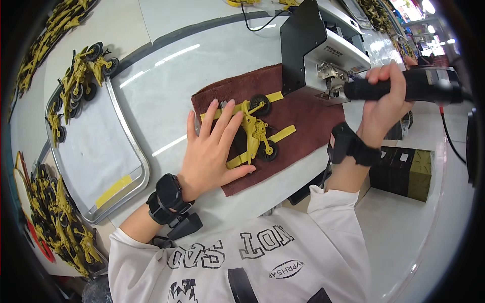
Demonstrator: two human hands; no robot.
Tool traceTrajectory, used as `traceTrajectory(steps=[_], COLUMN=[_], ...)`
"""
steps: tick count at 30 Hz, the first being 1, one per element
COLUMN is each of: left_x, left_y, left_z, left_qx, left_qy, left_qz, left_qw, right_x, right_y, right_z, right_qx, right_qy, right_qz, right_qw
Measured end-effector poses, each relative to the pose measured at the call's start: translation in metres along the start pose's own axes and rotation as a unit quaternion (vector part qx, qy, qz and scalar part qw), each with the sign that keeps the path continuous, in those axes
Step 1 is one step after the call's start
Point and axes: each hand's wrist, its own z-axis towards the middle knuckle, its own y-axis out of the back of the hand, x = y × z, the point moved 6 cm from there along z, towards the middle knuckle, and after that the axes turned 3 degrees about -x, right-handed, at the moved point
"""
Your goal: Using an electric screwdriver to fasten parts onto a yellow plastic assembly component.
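A yellow toy motorcycle (254, 130) with black wheels lies on its side on a dark red cloth (318, 126). Flat on the cloth rests my left hand (212, 144), its fingers spread and reaching the yellow frame's left side. Yellow tape strips (282, 134) cross the cloth under the toy. My right hand (385, 103) is wrapped around a black electric screwdriver (424, 86), held level and pointing left. Its tip end is at the outlet of a black and silver screw feeder (303, 50); whether a screw sits on the bit cannot be made out.
At left, a metal tray (144, 171) lined with pale sheet carries several toy motorcycles (83, 83) at its far end. More yellow motorcycles (63, 219) are piled by the lower left edge. A dark box (399, 171) stands to the right. A cable (452, 136) hangs beside the screwdriver.
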Motion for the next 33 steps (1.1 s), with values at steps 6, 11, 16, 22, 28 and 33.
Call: traceTrajectory(steps=[6,11,16,22,28,33], left_x=[0.0,0.009,0.023,0.038,0.042,0.049], left_y=[0.003,0.004,0.022,0.037,0.03,0.034], left_z=[-0.001,-0.002,0.002,0.021,0.026,0.035], left_qx=[-0.011,0.004,-0.047,-0.089,-0.155,-0.135], left_qy=[0.021,0.048,0.063,0.143,0.095,0.101], left_qz=[-0.004,0.015,0.011,-0.019,-0.145,-0.083], left_qw=[1.0,0.999,0.997,0.986,0.973,0.982], right_x=[0.018,0.034,0.031,0.021,-0.006,-0.007], right_y=[0.018,0.012,0.032,0.022,0.002,0.002], right_z=[-0.065,-0.04,-0.028,0.006,0.01,0.011], right_qx=[0.044,-0.025,-0.03,-0.018,0.011,0.015], right_qy=[-0.005,0.062,0.04,0.045,0.021,0.003], right_qz=[0.046,-0.023,0.032,0.084,0.042,0.05], right_qw=[0.998,0.997,0.998,0.995,0.999,0.999])
